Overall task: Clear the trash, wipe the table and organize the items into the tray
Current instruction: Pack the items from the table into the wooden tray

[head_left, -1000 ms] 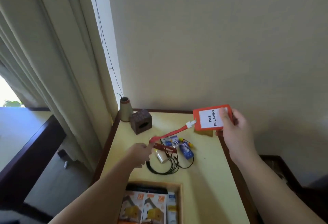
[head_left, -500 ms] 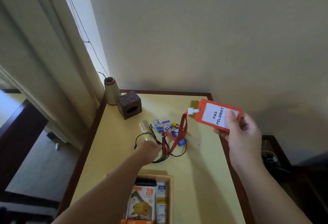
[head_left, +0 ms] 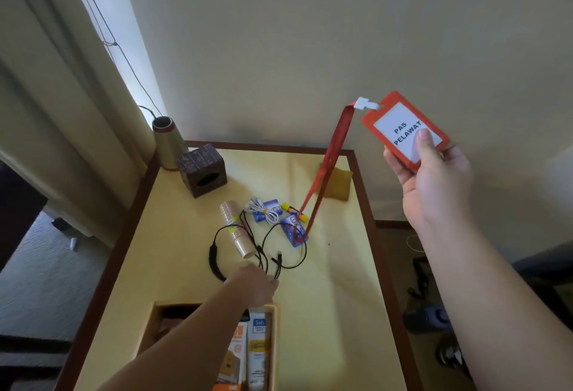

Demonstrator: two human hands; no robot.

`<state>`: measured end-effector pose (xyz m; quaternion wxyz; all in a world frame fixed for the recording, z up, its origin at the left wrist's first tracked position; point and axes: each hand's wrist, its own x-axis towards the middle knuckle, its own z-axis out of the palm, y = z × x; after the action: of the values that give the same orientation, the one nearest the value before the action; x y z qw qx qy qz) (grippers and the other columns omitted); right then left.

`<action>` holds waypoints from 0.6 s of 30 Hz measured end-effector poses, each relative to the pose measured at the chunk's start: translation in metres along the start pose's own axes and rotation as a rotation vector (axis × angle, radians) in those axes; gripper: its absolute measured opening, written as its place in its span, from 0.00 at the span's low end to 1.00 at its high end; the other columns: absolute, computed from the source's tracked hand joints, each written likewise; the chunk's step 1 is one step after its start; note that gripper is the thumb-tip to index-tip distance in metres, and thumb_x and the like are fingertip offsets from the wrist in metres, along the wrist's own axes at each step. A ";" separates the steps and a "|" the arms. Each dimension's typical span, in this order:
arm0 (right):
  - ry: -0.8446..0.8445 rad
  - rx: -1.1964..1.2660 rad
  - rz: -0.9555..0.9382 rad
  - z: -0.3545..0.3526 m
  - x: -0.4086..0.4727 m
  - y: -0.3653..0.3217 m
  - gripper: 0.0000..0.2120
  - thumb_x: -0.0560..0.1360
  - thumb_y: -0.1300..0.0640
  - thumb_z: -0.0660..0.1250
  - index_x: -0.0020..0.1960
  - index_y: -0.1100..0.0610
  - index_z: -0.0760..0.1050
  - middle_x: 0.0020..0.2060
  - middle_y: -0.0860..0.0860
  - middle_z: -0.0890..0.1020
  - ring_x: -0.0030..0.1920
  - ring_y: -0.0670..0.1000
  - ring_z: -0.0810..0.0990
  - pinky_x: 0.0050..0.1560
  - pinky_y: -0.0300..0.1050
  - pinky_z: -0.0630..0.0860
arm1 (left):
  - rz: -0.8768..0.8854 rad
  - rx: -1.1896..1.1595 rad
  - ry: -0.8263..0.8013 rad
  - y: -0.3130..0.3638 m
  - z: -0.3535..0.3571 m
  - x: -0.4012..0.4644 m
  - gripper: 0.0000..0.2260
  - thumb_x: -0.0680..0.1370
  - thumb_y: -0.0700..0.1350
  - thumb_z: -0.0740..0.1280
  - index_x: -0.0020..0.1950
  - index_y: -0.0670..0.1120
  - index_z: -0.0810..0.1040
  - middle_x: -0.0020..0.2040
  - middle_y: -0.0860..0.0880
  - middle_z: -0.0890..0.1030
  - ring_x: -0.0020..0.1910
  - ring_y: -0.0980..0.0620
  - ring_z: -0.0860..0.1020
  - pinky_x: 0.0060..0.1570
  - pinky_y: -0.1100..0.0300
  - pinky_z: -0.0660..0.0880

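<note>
At 6 o'clock the wooden tray (head_left: 273,344) sits on the yellow desk (head_left: 335,297), holding boxes and a tube. Just past its far rim the left hand (head_left: 255,285) is fisted by the black cables (head_left: 273,254); whether its grip holds them I cannot tell. Bare desktop lies at 3 o'clock. At 1 o'clock the right hand (head_left: 434,179) pinches the red badge holder (head_left: 403,130) aloft, its lanyard (head_left: 325,179) hanging onto blue packets (head_left: 291,229).

table (head_left: 335,313) (yellow top) | on it: tray (head_left: 277,322), wooden cube (head_left: 201,170), black cable (head_left: 269,251), paper roll (head_left: 237,232)
</note>
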<state>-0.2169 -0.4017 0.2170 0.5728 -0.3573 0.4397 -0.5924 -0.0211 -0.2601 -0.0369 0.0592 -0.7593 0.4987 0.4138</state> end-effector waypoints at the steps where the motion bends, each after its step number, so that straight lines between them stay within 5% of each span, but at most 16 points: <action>1: -0.012 -0.004 -0.007 0.005 0.001 -0.002 0.20 0.80 0.55 0.72 0.66 0.64 0.72 0.57 0.59 0.85 0.53 0.55 0.88 0.49 0.51 0.85 | 0.013 0.015 0.003 -0.002 -0.001 -0.002 0.17 0.87 0.47 0.56 0.72 0.40 0.70 0.58 0.35 0.78 0.58 0.39 0.78 0.49 0.50 0.72; 5: -0.075 -0.045 -0.011 0.021 -0.002 -0.010 0.17 0.80 0.54 0.73 0.63 0.61 0.73 0.56 0.57 0.85 0.54 0.55 0.88 0.49 0.50 0.85 | 0.039 -0.188 0.286 0.007 -0.014 -0.018 0.19 0.82 0.62 0.62 0.62 0.49 0.78 0.60 0.44 0.79 0.58 0.47 0.79 0.58 0.53 0.77; 8: -0.125 -0.064 -0.002 0.032 -0.010 -0.012 0.13 0.80 0.55 0.73 0.60 0.60 0.74 0.55 0.56 0.86 0.54 0.55 0.88 0.48 0.50 0.85 | 0.106 -0.449 0.479 0.025 -0.042 -0.032 0.43 0.73 0.73 0.67 0.82 0.54 0.61 0.75 0.49 0.71 0.73 0.48 0.71 0.67 0.50 0.73; 12: -0.190 -0.133 -0.040 0.042 -0.023 -0.019 0.10 0.81 0.56 0.72 0.58 0.60 0.77 0.49 0.53 0.88 0.52 0.53 0.88 0.45 0.49 0.85 | 0.248 -0.781 0.587 0.060 -0.102 -0.067 0.58 0.65 0.76 0.74 0.84 0.63 0.44 0.83 0.51 0.59 0.81 0.51 0.61 0.76 0.46 0.66; 15: -0.240 -0.203 -0.064 0.045 -0.030 -0.025 0.10 0.81 0.55 0.72 0.57 0.60 0.78 0.47 0.52 0.88 0.50 0.53 0.88 0.44 0.49 0.86 | 0.409 -0.879 0.750 0.080 -0.145 -0.095 0.58 0.65 0.74 0.77 0.84 0.64 0.44 0.84 0.55 0.57 0.82 0.54 0.58 0.77 0.50 0.62; 18: -0.256 -0.265 -0.094 0.046 -0.034 -0.031 0.09 0.80 0.52 0.73 0.55 0.56 0.79 0.46 0.52 0.88 0.49 0.54 0.88 0.44 0.51 0.85 | 0.577 -0.926 0.780 0.089 -0.179 -0.122 0.40 0.74 0.67 0.74 0.81 0.61 0.61 0.78 0.60 0.69 0.76 0.61 0.67 0.73 0.56 0.66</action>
<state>-0.1827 -0.3739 0.2649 0.5437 -0.5223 0.4199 -0.5052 -0.0106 -0.3079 0.1922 -0.5703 -0.6367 0.4374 0.2795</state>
